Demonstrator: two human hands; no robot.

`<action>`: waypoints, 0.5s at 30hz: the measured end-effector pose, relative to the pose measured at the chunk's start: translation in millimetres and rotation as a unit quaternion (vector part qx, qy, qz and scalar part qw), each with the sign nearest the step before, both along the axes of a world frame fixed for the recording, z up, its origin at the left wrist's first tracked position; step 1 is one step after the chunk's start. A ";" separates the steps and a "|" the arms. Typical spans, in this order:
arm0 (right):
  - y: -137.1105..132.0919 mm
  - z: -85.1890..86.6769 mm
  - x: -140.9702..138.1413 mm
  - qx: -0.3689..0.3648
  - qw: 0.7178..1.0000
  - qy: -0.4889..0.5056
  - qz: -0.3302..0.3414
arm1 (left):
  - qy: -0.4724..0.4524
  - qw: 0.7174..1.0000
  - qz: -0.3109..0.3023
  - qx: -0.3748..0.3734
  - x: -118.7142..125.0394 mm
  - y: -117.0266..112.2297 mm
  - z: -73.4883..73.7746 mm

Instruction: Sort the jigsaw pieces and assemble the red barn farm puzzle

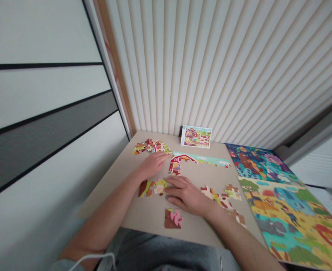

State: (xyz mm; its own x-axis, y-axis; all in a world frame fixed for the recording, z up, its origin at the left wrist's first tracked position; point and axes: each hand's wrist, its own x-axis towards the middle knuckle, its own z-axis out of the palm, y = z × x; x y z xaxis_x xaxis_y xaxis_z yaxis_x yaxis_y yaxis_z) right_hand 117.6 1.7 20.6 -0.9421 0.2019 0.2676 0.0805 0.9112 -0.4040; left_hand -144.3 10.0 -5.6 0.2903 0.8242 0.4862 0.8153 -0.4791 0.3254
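My left hand (153, 164) reaches with stretched fingers to the left edge of a partly joined farm puzzle (205, 158), whose top strip shows a red barn roof and sky. I see nothing held in it. My right hand (185, 192) lies palm down with fingers apart. Its fingertips touch or cover the right end of a row of joined puzzle pieces (149, 188) in brown, green and yellow. Nearer me lies a brown piece with a pink pig (173, 219). The parts under the fingers are hidden.
Loose pieces lie in a pile (151, 146) at the back left. More cow pieces (225, 201) lie beyond my right wrist. A picture card (196, 136) stands at the back. Two finished puzzles, a dark blue one (260, 162) and a yellow safari one (292, 216), lie at the right.
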 end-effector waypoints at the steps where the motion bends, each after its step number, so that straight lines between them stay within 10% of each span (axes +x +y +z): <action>1: -0.3 0.3 -1.2 0.002 1.000 -0.006 0.007 | 0.017 1.000 -0.003 0.001 0.7 0.1 -0.7; 15: -7.0 -3.2 -4.3 0.052 0.992 -0.046 -0.105 | 0.071 0.994 -0.075 -0.030 22.3 -8.9 6.3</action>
State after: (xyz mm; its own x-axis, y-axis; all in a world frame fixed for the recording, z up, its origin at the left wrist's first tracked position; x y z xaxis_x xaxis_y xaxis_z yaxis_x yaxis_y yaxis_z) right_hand 113.3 -5.3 17.4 -0.9040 0.3715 0.2117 0.3046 0.9070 -0.2909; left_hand -122.0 1.1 0.7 0.4747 0.7928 0.3824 0.7754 -0.5822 0.2446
